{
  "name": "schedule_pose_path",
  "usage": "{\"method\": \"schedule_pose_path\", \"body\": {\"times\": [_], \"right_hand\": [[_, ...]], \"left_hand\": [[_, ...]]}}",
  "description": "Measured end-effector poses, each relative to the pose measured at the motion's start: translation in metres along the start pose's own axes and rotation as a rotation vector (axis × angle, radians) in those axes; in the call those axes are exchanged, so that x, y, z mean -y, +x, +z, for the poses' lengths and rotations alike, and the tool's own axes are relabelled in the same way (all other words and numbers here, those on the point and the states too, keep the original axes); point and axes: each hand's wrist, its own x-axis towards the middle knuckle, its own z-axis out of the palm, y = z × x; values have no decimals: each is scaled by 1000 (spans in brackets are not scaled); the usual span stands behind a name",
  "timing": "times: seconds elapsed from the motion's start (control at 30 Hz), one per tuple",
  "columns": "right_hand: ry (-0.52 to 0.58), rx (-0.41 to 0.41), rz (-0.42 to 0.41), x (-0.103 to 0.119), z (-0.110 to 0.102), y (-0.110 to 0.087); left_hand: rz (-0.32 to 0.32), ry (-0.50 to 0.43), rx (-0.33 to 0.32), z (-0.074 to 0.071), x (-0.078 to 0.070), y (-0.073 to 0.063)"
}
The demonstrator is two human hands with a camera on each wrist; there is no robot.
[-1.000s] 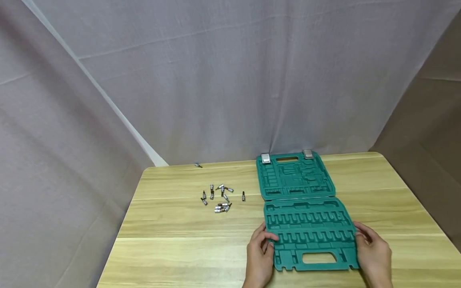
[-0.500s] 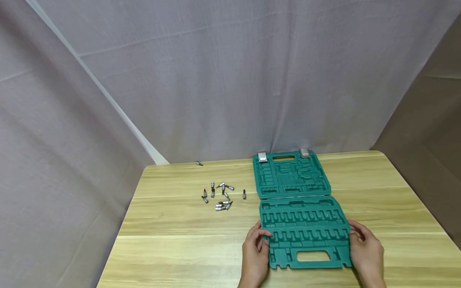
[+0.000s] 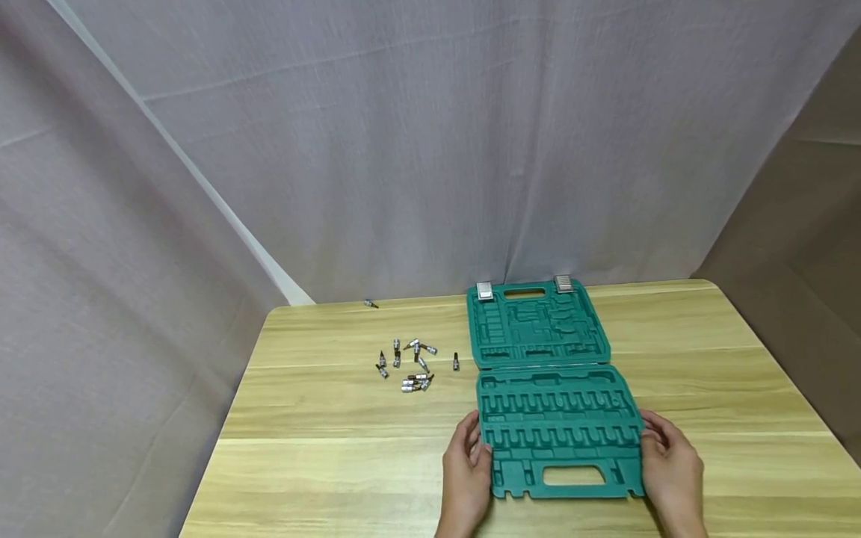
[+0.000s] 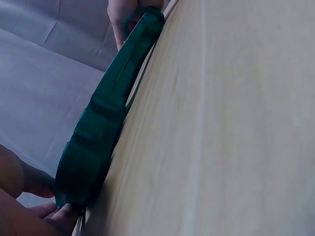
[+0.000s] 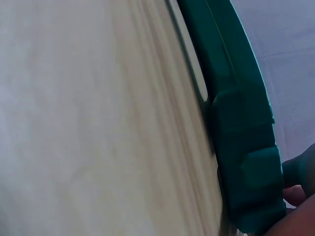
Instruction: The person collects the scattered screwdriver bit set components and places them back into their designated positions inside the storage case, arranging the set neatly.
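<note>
A green plastic tool case [image 3: 561, 456] lies opened flat on the table, its moulded slots bare. My left hand [image 3: 466, 474] grips the left side of the near half, and my right hand [image 3: 673, 471] holds its right side. In the left wrist view, the left thumb and fingers [image 4: 64, 216] pinch the case edge from both faces. The right wrist view shows the case edge [image 5: 246, 147] with part of the right hand [image 5: 298, 206] at its corner. Several bit sockets [image 3: 417, 382] lie loose left of the case.
The wooden table [image 3: 323, 478] runs up to a grey curtain [image 3: 403, 149] at the back. One bit socket [image 3: 371, 304] lies near the far edge, another [image 3: 456, 362] close to the case. Two metal latches, one [image 3: 485, 291] at the left, sit on the far half.
The opened case has shifted left in the head view, with both hands moving along on it. My left index finger has come off the slotted face to the side edge.
</note>
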Motion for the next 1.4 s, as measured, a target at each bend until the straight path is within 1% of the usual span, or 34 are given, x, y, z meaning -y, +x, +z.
{"method": "schedule_pose_path", "body": {"times": [0.17, 0.3, 0.43, 0.67, 0.9, 1.13, 1.3, 1.4], "right_hand": [[-6, 15, 9, 1, -2, -1], [-26, 32, 22, 0, -3, -2], [-26, 28, 15, -2, -4, -4], [-8, 27, -21, -2, -4, -3], [-5, 37, -32, -3, -3, -1], [-2, 48, -16, -3, -2, -1], [12, 40, -65, -3, -1, 0], [11, 38, -79, -3, -1, 0]], "left_hand": [[2, 6, 0, 0, -1, -1], [-31, 7, -6, 1, 0, -3], [-55, 4, -9, 2, 0, -4], [-49, 13, -15, 2, -2, -2], [-5, 16, -16, 3, -3, -4], [-10, 22, -27, 4, -5, -6], [-8, 33, -44, 5, -5, -5], [-18, 37, -45, 5, -4, -4]]}}
